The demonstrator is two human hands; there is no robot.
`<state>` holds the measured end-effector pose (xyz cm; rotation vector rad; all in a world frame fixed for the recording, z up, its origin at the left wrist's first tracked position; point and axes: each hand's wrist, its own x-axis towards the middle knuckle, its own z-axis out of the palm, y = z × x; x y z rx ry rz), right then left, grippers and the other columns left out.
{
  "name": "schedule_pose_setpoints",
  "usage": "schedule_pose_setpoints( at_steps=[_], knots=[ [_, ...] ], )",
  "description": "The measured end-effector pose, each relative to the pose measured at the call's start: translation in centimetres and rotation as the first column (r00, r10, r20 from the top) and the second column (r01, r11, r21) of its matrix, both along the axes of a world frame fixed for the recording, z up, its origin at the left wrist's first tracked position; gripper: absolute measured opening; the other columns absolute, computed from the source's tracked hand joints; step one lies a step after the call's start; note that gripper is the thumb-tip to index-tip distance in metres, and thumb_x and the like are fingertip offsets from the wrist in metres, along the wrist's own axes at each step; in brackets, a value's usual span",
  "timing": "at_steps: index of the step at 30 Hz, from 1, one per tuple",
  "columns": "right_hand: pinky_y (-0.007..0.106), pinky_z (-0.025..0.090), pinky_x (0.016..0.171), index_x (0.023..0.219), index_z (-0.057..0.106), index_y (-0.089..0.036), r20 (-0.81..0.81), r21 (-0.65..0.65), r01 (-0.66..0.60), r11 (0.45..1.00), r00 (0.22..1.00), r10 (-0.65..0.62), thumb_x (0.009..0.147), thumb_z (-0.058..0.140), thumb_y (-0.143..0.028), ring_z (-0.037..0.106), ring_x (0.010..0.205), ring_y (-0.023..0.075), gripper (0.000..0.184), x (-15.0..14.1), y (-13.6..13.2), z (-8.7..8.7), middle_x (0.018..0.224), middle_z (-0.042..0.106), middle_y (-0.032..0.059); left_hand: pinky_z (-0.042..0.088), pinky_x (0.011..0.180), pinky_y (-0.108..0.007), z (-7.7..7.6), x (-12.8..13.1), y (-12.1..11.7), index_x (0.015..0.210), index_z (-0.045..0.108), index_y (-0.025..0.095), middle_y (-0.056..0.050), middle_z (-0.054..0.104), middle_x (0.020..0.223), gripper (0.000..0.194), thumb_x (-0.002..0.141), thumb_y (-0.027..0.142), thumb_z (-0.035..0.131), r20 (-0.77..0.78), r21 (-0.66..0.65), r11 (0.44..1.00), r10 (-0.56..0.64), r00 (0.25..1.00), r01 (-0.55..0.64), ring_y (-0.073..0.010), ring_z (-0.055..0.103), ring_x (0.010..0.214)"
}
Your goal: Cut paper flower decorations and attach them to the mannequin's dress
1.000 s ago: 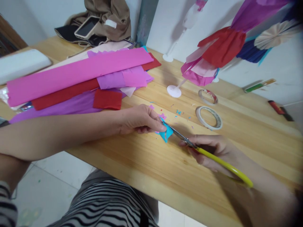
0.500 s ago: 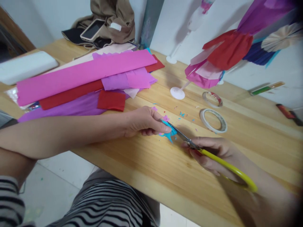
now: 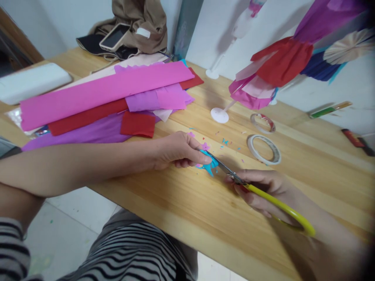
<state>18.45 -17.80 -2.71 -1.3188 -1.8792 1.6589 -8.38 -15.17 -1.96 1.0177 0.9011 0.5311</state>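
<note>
Near the centre of the frame, we see the left hand (image 3: 181, 151) pinching a scrap of blue paper (image 3: 209, 167) between thumb and fingers over the table (image 3: 164, 207), its lower tip sticking out free. The pinch sits right beside the blades, we judge, so the thin paper does not fold away from them. The right hand (image 3: 271, 180), right of centre, grips yellow-handled scissors (image 3: 258, 190), fingertips up near the pivot, likely for finer control; the blades lie against the paper, and we cannot tell whether they are parted. Pink cutouts (image 3: 205, 146) and blue bits (image 3: 225, 141) lie on the table just beside the work. A tape roll (image 3: 274, 155) rests right of centre, near the right hand yet out of its way. At left, folded paper (image 3: 108, 93) is stacked apart from the scissors, presumably leaving room. At upper right, paper skirts (image 3: 287, 62) hang on a stand (image 3: 219, 115), which apparently keeps them from being crushed.
</note>
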Motion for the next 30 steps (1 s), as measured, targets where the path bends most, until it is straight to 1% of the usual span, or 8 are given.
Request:
schedule_pose_setpoints(
  at_steps=[3, 8, 11, 15, 18, 22, 24, 30],
  knots=[
    [0.019, 0.025, 0.037, 0.103, 0.081, -0.020, -0.009, -0.083, 0.074, 0.994, 0.997, -0.075, 0.075, 0.085, -0.048, 0.033, 0.045, 0.0048, 0.040, 0.2, -0.1, -0.2, 0.063, 0.058, -0.0017, 0.018, 0.045, -0.022, 0.1, 0.0, -0.1, 0.047, 0.052, 0.015, 0.003, 0.044, 0.045, 0.039, 0.068, 0.029, 0.081, -0.005, 0.000, 1.000, 0.000, 1.000, 0.000, -0.0048, 0.034, 0.045],
    [0.019, 0.027, 0.036, 0.104, 0.080, -0.020, -0.025, -0.097, 0.048, 0.994, 0.998, -0.050, 0.076, 0.084, -0.047, 0.035, 0.044, 0.0048, 0.039, 0.3, 0.0, -0.3, 0.062, 0.057, -0.0025, 0.017, 0.043, -0.020, -0.1, 0.1, 0.2, 0.047, 0.052, 0.015, 0.004, 0.044, 0.044, 0.037, 0.063, 0.031, 0.082, 0.010, 0.000, 1.000, -0.004, 1.000, 0.004, -0.0042, 0.035, 0.043],
    [0.019, 0.027, 0.036, 0.101, 0.079, -0.019, -0.021, -0.114, 0.061, 0.992, 0.998, -0.064, 0.076, 0.083, -0.050, 0.035, 0.043, 0.0045, 0.040, 0.2, -0.1, -0.1, 0.062, 0.057, -0.0025, 0.017, 0.042, -0.019, -0.1, 0.2, 0.3, 0.045, 0.052, 0.015, 0.004, 0.044, 0.042, 0.037, 0.060, 0.028, 0.083, -0.004, -0.012, 1.000, -0.011, 1.000, 0.011, -0.0043, 0.034, 0.042],
    [0.019, 0.027, 0.036, 0.099, 0.076, -0.017, -0.015, -0.153, 0.098, 0.983, 0.995, -0.102, 0.075, 0.081, -0.057, 0.034, 0.042, 0.0041, 0.047, -0.2, -0.4, 0.3, 0.063, 0.056, -0.0021, 0.017, 0.041, -0.019, -0.2, 0.2, 0.4, 0.048, 0.055, 0.015, 0.004, 0.045, 0.042, 0.030, 0.062, 0.026, 0.080, 0.001, -0.009, 1.000, -0.009, 1.000, 0.009, -0.0045, 0.034, 0.041],
    [0.018, 0.026, 0.036, 0.096, 0.075, -0.017, -0.029, -0.149, 0.114, 0.982, 0.992, -0.119, 0.074, 0.080, -0.061, 0.033, 0.044, 0.0039, 0.050, -0.6, -0.6, 0.6, 0.064, 0.055, -0.0022, 0.017, 0.041, -0.019, -0.4, 0.1, 0.4, 0.050, 0.057, 0.015, 0.004, 0.045, 0.042, 0.028, 0.065, 0.025, 0.078, 0.003, -0.007, 1.000, -0.017, 1.000, 0.017, -0.0046, 0.034, 0.042],
    [0.019, 0.027, 0.039, 0.095, 0.075, -0.018, -0.059, -0.131, 0.103, 0.986, 0.992, -0.111, 0.070, 0.080, -0.068, 0.035, 0.047, 0.0050, 0.056, -1.0, -0.6, 0.9, 0.065, 0.055, -0.0016, 0.017, 0.044, -0.021, -0.4, 0.0, 0.4, 0.050, 0.055, 0.015, 0.004, 0.044, 0.044, 0.032, 0.071, 0.027, 0.077, 0.026, 0.011, 1.000, -0.019, 0.999, 0.019, -0.0045, 0.033, 0.043],
    [0.020, 0.027, 0.040, 0.096, 0.075, -0.019, -0.056, -0.135, 0.108, 0.985, 0.992, -0.116, 0.069, 0.079, -0.071, 0.035, 0.047, 0.0047, 0.059, -1.0, -0.6, 1.0, 0.065, 0.055, -0.0019, 0.017, 0.045, -0.022, -0.4, 0.0, 0.3, 0.051, 0.055, 0.015, 0.004, 0.043, 0.044, 0.035, 0.071, 0.030, 0.079, 0.026, 0.016, 1.000, -0.019, 0.999, 0.019, -0.0048, 0.033, 0.043],
    [0.021, 0.027, 0.040, 0.097, 0.073, -0.018, -0.047, -0.114, 0.076, 0.991, 0.996, -0.082, 0.073, 0.076, -0.070, 0.035, 0.049, 0.0066, 0.057, -0.8, -0.6, 0.9, 0.067, 0.055, -0.0011, 0.018, 0.044, -0.023, -0.4, 0.2, 0.4, 0.051, 0.058, 0.015, 0.003, 0.044, 0.043, 0.036, 0.069, 0.034, 0.082, -0.010, 0.015, 1.000, -0.013, 1.000, 0.013, -0.0058, 0.033, 0.044]
  ],
)
